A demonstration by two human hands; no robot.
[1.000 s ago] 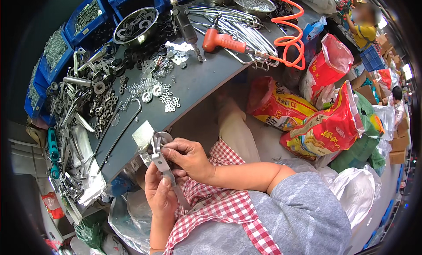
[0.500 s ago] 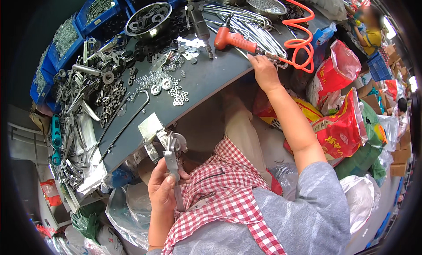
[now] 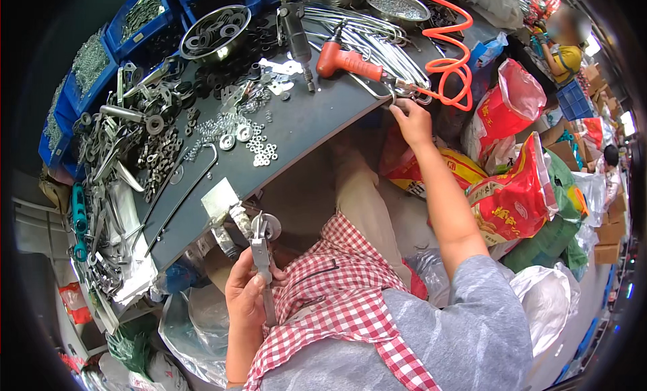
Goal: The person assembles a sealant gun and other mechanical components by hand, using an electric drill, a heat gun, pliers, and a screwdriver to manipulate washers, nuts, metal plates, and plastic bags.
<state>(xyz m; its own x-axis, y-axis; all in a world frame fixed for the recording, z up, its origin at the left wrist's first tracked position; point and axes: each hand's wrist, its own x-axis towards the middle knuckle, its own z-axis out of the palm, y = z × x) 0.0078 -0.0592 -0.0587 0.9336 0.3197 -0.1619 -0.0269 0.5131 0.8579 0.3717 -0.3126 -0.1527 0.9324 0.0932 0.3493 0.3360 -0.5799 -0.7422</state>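
Just below the near edge of the dark grey tabletop, one left hand grips one silvery metal lever assembly, thumb and fingers closed around its flat bar. One pale, round disc shows at its upper end, and one square, light-coloured plate sits close by at the table edge.

At the table's right end, one right hand has thumb and forefinger brought close together at the bent ends of a pile of bright, hooked metal rods; I cannot tell whether they pinch one. The rods are too overlapped to count.

Near that hand lie one red pistol-shaped power tool, one coiled orange hose and, to the left, one straight dark grey power tool. Farther left are two long, thin dark rods, two small, shiny round caps and a cluster of small silver nuts, too many to count. One steel bowl behind them holds dark flat rings.
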